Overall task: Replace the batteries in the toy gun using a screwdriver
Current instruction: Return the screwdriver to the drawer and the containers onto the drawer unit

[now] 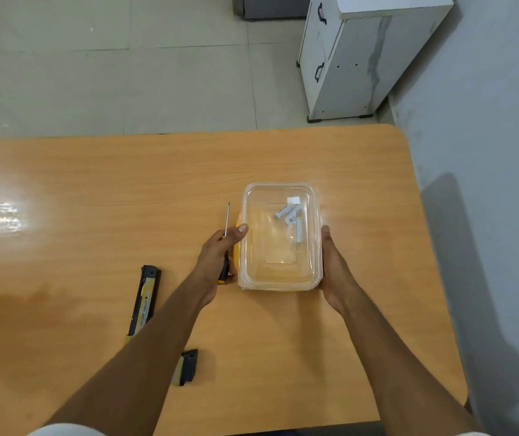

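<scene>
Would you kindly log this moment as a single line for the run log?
left hand: holds screwdriver, thumb on container | right hand: against container side | batteries: inside | toy gun: on table

Your left arm hides the middle of the toy gun [145, 297]. Your left hand [220, 256] covers most of the screwdriver [226, 234] handle. The writing on the batteries [289, 217] is too small to read.

You've got one screwdriver [226, 247], one clear container [281, 237], two batteries [291, 220] inside, one toy gun [145, 302] at eight o'clock.
</scene>
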